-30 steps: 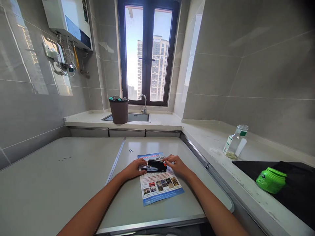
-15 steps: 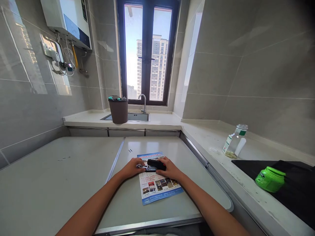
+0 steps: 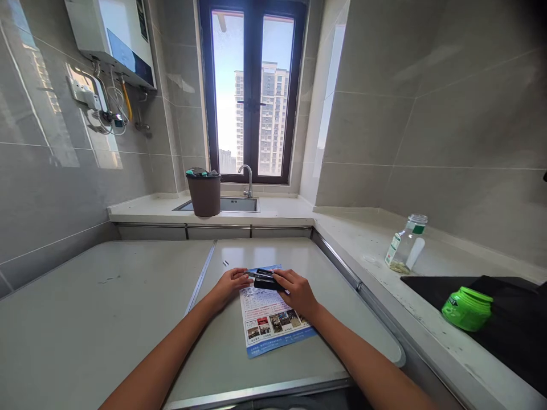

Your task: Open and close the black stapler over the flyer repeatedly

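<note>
A black stapler [image 3: 267, 283] is held just over a printed flyer [image 3: 273, 324], with its long parts spread apart and pointing left. My right hand [image 3: 297, 290] is closed around the stapler's right end. At its left end, the fingers of my left hand [image 3: 233, 285] are bent and pinch at the metal tip; the exact contact is too small to make out. The flyer, with a blue border, red and dark print and small photos, lies flat under both hands. Small metal strips [image 3: 225, 263] that look like staples lie on the white board [image 3: 213, 341] behind my left hand.
A brown bin [image 3: 205, 195] stands by the sink [image 3: 239, 204] and faucet at the back. On the right counter are a clear glass bottle [image 3: 404, 247] and a green jar [image 3: 467, 309] on a black surface. A raised counter edge borders the board.
The stapler has been turned over or tilted in my hands, so its parts now show differently. My left fingers have shifted slightly left and up, toward the stapler's tip. The view has moved slightly.
</note>
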`<state>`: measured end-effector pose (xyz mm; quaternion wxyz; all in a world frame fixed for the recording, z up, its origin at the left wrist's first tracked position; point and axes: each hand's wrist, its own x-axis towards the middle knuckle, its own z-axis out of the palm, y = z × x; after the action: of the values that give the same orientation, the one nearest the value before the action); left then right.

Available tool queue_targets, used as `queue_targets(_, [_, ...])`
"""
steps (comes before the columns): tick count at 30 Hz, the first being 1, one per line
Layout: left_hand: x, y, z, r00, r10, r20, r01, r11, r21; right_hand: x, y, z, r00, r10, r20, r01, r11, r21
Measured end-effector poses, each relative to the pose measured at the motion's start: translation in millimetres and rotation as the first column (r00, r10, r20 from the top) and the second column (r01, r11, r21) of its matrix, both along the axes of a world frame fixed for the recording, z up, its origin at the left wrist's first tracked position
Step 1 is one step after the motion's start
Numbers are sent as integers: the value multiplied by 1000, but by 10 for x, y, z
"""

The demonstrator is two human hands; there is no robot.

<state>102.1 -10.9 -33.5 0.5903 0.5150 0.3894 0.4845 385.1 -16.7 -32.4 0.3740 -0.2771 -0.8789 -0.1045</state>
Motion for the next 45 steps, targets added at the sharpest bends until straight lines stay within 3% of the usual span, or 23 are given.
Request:
queue_targets(4, [-31, -75, 50, 969, -190, 159, 222, 950, -220, -28, -40, 14, 992, -25, 124, 1, 981, 193])
queue_targets(9, [-62, -105, 138, 956, -167, 241, 239, 918, -316, -94, -61, -14, 978, -45, 204, -22, 948, 317])
queue_targets(12, [-76, -80, 123, 949, -172, 264, 257, 907, -333, -96, -59, -32, 975, -25, 219, -49, 944, 326])
queue_targets(21, [-104, -52, 74, 957, -132, 256, 217, 915, -340, -62, -71, -42, 983, 103, 149, -113, 992, 58])
queue_targets(25, [-101, -38, 37, 959, -114, 259, 199, 923, -330, -46, -56, -29, 997, 43, 64, -46, 998, 47])
queue_targets(28, [-98, 18, -37, 975, -47, 215, 109, 953, -284, -47, -33, -8, 991, -37, -131, 27, 997, -77])
queue_targets(32, [-98, 122, -123, 983, 176, 60, -169, 980, -108, -71, 31, 0, 897, -80, -436, -95, 926, -365])
queue_targets(34, [-100, 151, -135, 970, 243, 8, -243, 970, 6, -74, 66, -12, 855, -104, -508, -170, 869, -464])
queue_targets(38, [-90, 124, -105, 973, 213, -90, -196, 966, 168, -62, 107, -59, 863, -129, -488, -205, 793, -573])
queue_targets(45, [-5, 0, 8, 963, 111, -246, -47, 966, 253, -78, 124, -110, 895, -138, -425, -205, 718, -665])
